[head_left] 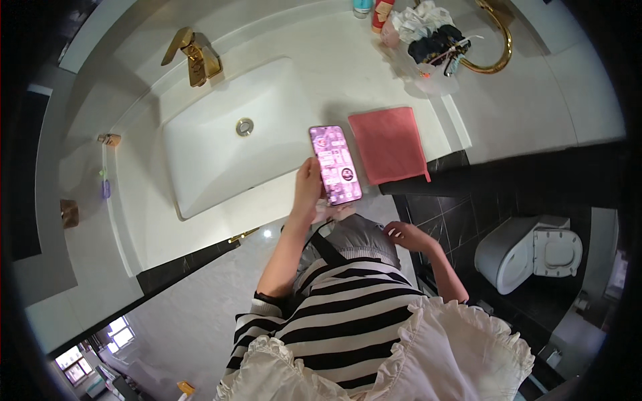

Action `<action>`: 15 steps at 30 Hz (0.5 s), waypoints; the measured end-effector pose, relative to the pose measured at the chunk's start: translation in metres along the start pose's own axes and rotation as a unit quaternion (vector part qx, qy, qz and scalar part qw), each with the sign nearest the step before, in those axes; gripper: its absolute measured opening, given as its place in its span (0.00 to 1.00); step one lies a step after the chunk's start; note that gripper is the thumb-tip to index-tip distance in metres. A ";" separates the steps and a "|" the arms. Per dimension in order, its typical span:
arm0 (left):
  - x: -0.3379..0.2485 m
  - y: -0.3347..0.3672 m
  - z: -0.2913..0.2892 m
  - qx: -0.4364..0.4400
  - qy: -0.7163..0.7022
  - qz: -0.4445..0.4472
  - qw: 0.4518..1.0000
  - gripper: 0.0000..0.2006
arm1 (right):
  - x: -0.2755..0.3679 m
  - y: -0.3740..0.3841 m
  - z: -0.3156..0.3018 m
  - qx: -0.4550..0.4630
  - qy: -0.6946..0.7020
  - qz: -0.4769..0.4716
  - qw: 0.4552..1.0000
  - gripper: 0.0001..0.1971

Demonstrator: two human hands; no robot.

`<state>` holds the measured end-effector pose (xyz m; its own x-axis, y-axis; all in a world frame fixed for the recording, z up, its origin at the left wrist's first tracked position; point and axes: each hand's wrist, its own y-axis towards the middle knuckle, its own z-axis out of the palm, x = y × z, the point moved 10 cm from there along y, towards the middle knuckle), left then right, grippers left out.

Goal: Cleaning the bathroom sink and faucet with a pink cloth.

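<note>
My left hand (308, 186) holds a smartphone (336, 164) with a lit pink screen, upright over the front edge of the white counter (200, 230). Its fingers wrap the phone's left side and lower end. My right hand (403, 235) is lower and to the right, close to my waist, holding nothing, with its fingers loosely spread beside a grey pouch (358, 239) on a black strap. A pink cloth (389, 144) lies flat on the counter just right of the phone, touched by neither hand.
A white rectangular sink basin (221, 144) with a gold faucet (195, 59) and round drain (245, 126) lies left of the phone. Bottles and a pile of small items (428, 40) sit by a second gold faucet (498, 40). A white toilet (528, 252) stands at right on dark tiles.
</note>
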<state>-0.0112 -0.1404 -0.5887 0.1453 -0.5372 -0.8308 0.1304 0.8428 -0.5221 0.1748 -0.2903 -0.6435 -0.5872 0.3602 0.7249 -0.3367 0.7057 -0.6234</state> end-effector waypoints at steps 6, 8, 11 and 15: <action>0.011 0.023 0.015 -0.024 0.051 0.025 0.998 0.16 | -0.009 0.021 0.021 -0.008 0.006 -0.082 0.997 0.19; 0.016 0.034 0.014 -0.023 0.084 0.029 0.996 0.16 | -0.011 0.032 0.022 -0.010 0.020 -0.086 0.996 0.16; 0.010 0.035 0.011 -0.024 0.114 0.043 0.992 0.13 | -0.041 0.042 0.022 -0.095 0.037 0.014 0.995 0.11; -0.037 0.011 0.037 -0.029 0.508 0.301 0.807 0.11 | -0.040 0.036 0.005 -0.260 -0.036 0.041 0.964 0.11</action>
<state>0.0208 -0.1127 -0.5562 -0.7171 0.2485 -0.6511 0.2862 0.9569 0.0499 0.1823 -0.2823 -0.6967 -0.6522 0.3972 0.6456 0.1165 0.8941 -0.4324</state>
